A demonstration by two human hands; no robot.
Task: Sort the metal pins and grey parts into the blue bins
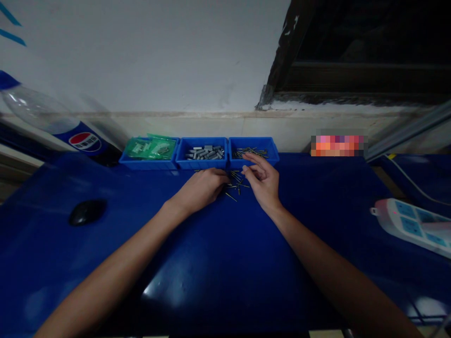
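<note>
A small loose pile of thin, brass-coloured screws (235, 177) lies on the blue tabletop (218, 263) between my hands. On its left edge rests my left hand (209, 184), knuckles up and fingers curled down; its fingertips are hidden, so what they hold does not show. To the right of the pile, my right hand (263, 180) is raised slightly, with thumb and fingers apart and nothing visible between them. Just beyond it stands a blue bin (271, 159) with more of these screws inside.
A middle blue bin (200, 164) holds grey metal cylinders; the left blue bin (150, 165) holds green plastic bags. A Pepsi bottle (84, 138) and a black mouse (86, 212) are at left. A white power strip (391, 220) lies at right. Behind is a wall (158, 61).
</note>
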